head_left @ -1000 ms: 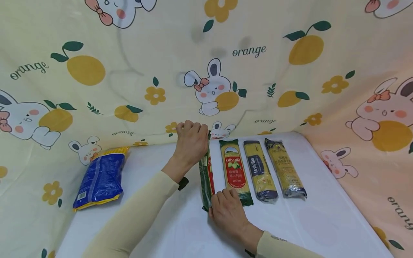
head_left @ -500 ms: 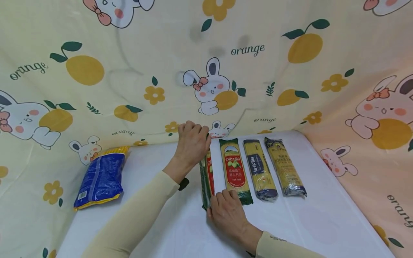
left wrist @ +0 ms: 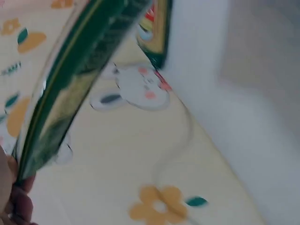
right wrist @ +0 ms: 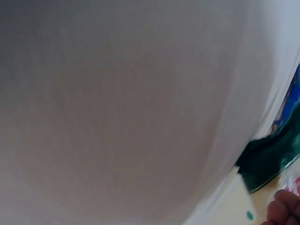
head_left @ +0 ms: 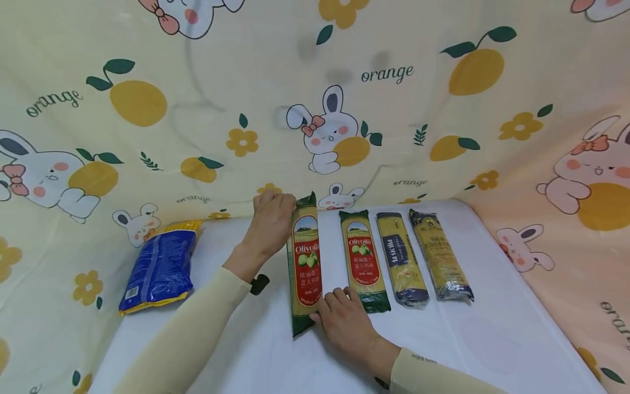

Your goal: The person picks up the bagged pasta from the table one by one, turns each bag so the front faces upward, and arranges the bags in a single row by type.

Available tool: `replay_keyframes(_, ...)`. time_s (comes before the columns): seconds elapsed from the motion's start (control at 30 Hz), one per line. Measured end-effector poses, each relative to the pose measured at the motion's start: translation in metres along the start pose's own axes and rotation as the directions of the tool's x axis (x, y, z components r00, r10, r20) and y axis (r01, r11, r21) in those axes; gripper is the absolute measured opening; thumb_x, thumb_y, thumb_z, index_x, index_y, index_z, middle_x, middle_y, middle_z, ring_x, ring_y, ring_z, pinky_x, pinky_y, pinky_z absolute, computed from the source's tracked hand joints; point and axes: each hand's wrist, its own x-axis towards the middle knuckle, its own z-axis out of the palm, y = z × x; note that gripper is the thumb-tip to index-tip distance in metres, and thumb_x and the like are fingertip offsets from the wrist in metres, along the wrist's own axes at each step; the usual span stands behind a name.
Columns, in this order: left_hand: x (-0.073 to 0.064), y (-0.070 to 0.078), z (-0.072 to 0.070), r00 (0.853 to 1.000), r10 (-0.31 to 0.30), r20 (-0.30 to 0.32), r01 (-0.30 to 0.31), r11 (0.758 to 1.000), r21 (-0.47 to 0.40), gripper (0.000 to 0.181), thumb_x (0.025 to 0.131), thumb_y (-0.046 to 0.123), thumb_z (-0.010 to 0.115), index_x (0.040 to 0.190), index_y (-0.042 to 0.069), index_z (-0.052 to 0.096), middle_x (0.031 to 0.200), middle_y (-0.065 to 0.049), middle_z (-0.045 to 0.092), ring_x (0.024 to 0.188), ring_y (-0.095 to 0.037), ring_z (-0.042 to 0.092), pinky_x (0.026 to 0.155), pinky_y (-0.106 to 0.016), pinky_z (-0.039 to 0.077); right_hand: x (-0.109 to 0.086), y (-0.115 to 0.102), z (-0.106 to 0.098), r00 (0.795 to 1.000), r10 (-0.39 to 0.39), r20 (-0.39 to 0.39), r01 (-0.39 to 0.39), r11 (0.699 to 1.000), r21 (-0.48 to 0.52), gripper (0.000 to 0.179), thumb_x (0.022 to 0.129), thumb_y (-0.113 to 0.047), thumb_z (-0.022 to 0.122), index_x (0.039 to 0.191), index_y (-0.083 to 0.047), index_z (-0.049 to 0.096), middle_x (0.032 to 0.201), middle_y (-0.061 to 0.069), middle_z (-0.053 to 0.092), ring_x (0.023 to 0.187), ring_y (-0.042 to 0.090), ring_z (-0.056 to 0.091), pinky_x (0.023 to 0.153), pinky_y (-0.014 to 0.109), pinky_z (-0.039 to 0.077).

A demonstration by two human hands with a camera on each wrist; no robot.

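Note:
A green and gold spaghetti pack (head_left: pixel 306 262) with a red Olivoila label stands slightly tilted, label toward the head camera. My left hand (head_left: pixel 269 221) pinches its upper end from the left. In the left wrist view, fingers (left wrist: pixel 23 201) hold the green tip of the same pack (left wrist: pixel 70 93). My right hand (head_left: pixel 346 323) holds the pack's lower right edge, thumb and fingers bent. The right wrist view shows the green lower end (right wrist: pixel 269 161) beside my fingertips (right wrist: pixel 279 213). A second Olivoila pack (head_left: pixel 363 257) lies just to the right.
Farther right on the white table (head_left: pixel 502 339) lie a La Sicilia pasta pack (head_left: pixel 401 257) and another gold pasta pack (head_left: pixel 440 254). A blue and yellow bag (head_left: pixel 159 268) sits at the left. The patterned cloth (head_left: pixel 246 82) rises behind the table.
The held spaghetti pack has moved left and turned so its red label faces the camera. My left hand moved left with it; my right hand stayed near the same place.

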Motion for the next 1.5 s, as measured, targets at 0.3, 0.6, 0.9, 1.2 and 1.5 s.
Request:
replay_keyframes(0.3,-0.022,-0.03,0.004,0.997,-0.021,-0.077,0.013,0.995,-0.101,0.01,0.108,0.012,0.057,0.105,0.003,0.06,0.099,-0.013,0.073,0.099,-0.035,0.053,0.085,-0.052,0.033,0.014,0.018,0.013,0.989,0.14,0.049,-0.138,0.99,-0.026,0.053,0.096,-0.063,0.066,0.09,-0.01,0.062,0.082,0.004,0.057,0.085,0.025,0.053,0.083,0.046,0.047)
replay_keyframes(0.6,-0.029,-0.032,0.011,0.992,-0.055,-0.115,0.041,0.992,-0.117,0.01,0.109,0.014,0.057,0.104,0.005,0.057,0.095,-0.011,0.07,0.104,-0.034,0.054,0.091,-0.055,0.033,0.023,0.019,0.014,0.978,0.119,0.171,-0.147,0.976,0.161,0.042,0.099,-0.054,0.068,0.086,-0.016,0.055,0.08,-0.002,0.056,0.084,0.018,0.05,0.082,0.04,0.04)
replay_keyframes(0.9,-0.034,-0.029,0.023,0.979,-0.101,-0.178,0.11,0.993,0.044,0.012,0.109,0.012,0.056,0.104,0.001,0.057,0.102,-0.019,0.065,0.099,-0.04,0.051,0.085,-0.056,0.034,0.02,0.013,0.018,0.994,0.081,0.072,-0.091,0.986,0.138,0.036,0.103,-0.045,0.066,0.085,-0.017,0.055,0.076,-0.004,0.053,0.08,0.016,0.047,0.083,0.038,0.043)
replay_keyframes(1.2,-0.037,-0.032,0.031,0.978,-0.137,-0.158,0.144,0.989,0.039,0.014,0.11,0.012,0.054,0.104,0.0,0.056,0.101,-0.021,0.062,0.095,-0.042,0.051,0.083,-0.057,0.032,0.022,0.011,0.021,0.996,0.049,0.07,-0.055,0.994,0.094,0.025,0.107,-0.035,0.06,0.09,-0.017,0.063,0.079,-0.002,0.06,0.081,0.019,0.049,0.085,0.039,0.043)
replay_keyframes(1.5,-0.04,-0.039,0.037,0.981,-0.184,-0.06,0.187,0.981,0.048,0.018,0.111,0.014,0.054,0.098,0.003,0.057,0.086,-0.015,0.06,0.1,-0.042,0.057,0.09,-0.061,0.035,0.018,0.011,0.009,0.999,0.035,-0.012,-0.034,0.998,0.047,0.029,0.104,-0.03,0.064,0.079,-0.016,0.058,0.073,-0.001,0.06,0.075,0.019,0.046,0.081,0.039,0.043)
